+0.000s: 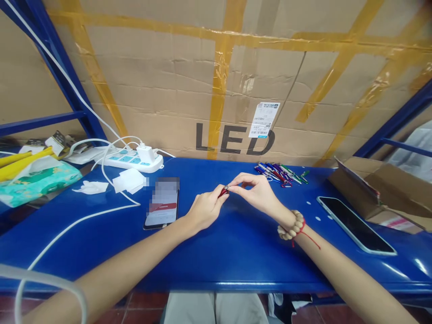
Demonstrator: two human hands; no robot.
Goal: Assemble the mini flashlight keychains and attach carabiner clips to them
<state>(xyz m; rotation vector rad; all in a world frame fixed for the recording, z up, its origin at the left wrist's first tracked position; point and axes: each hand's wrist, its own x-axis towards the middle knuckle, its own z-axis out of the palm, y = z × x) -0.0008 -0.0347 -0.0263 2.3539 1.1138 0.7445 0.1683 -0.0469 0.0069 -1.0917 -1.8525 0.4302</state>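
Note:
My left hand (204, 210) is closed round a small red cylindrical item (223, 192), whose silver tip points right. Fingers of my right hand (254, 189) pinch that silver tip, so both hands meet just above the blue table (236, 252). A wooden bead bracelet with a red string (292, 227) circles my right wrist. Behind my right hand lies a pile of several small coloured items of the same kind (280, 173), in purple, blue, red and green.
A lit phone (162, 209) lies left of my hands, a dark phone (356, 225) to the right. A white power strip with charger (133, 159) and cables sits back left. An open cardboard box (381, 191) stands right; a large taped LED carton (232, 90) forms the backdrop.

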